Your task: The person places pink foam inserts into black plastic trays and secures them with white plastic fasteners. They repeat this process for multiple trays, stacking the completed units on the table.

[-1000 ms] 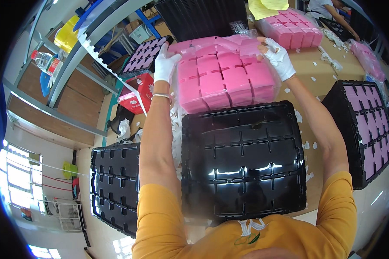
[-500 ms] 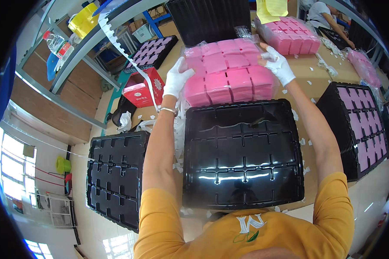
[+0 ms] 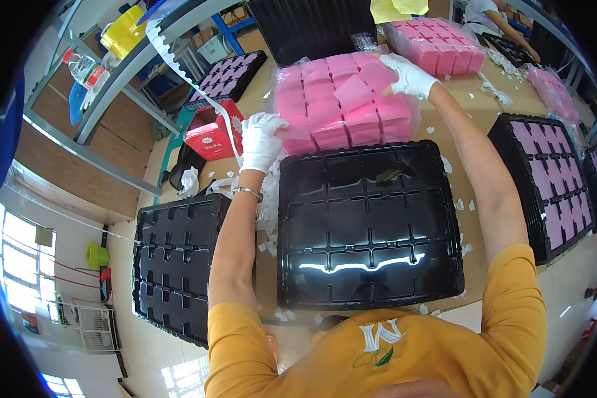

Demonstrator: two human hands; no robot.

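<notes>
Seen from above, a person in a mustard-yellow shirt (image 3: 378, 348) works at a brown counter (image 3: 459, 114) with both arms stretched forward. Taking the glossy black tray (image 3: 371, 225) directly before the person as the centre of the clock, a pink bundle (image 3: 322, 114) lies at 12 o'clock, just beyond the tray's far edge. It is made of stacked, grid-cut foam blocks, with clear plastic film around its sides, and a loose pink piece (image 3: 353, 94) lies askew on top.

Both hands wear white gloves. The left hand (image 3: 261, 141), at 10 o'clock, is at the bundle's near-left corner with fingers bent toward it; whether it grips anything cannot be told. The right hand (image 3: 408, 77), between 12 and 1, is at the far-right corner, thumb and fingers spread apart, bare fingertips showing.

A red box (image 3: 213, 136) stands at 10 o'clock, near the left hand. More black trays (image 3: 179, 265) lie between 8 and 9, and a tray stack with lilac pads (image 3: 554, 172) leans between 2 and 3. A second pink bundle (image 3: 438, 50) sits near 1 o'clock; farther that way, a co-worker's arm (image 3: 514, 33) reaches to another tray. White scraps (image 3: 466, 249) dot the counter.
</notes>
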